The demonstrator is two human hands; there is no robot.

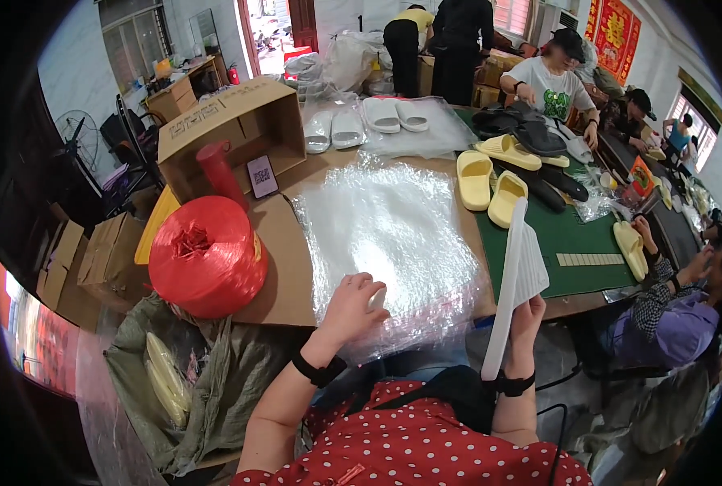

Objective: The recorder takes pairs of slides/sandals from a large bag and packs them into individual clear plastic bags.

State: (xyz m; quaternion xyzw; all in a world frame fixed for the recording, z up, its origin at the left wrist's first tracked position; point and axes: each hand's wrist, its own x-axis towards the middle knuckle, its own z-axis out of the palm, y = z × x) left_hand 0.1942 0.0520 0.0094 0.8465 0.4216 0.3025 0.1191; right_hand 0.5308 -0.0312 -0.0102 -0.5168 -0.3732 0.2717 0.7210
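Note:
My right hand (pixel 528 326) grips a white slide sandal (pixel 510 287), held upright on edge with its sole toward the left. Whether a second sandal is behind it, I cannot tell. My left hand (pixel 351 309) is over the near part of a stack of clear plastic bags (pixel 385 219), its fingers bent and the thumb apart from them. Beyond the white sandal sit pale yellow slides (pixel 475 180) on a green mat (pixel 531 251). At the table's far side, two pairs of white slides (pixel 382 115) rest on clear plastic.
Left of the bags stand a big red twine roll (pixel 207 257), a red cylinder (pixel 221 174) and an open cardboard box (pixel 231 134). A fabric sack (pixel 231 389) hangs low at the left. Co-workers handle slides on the right; black slides (pixel 531 130) lie near them.

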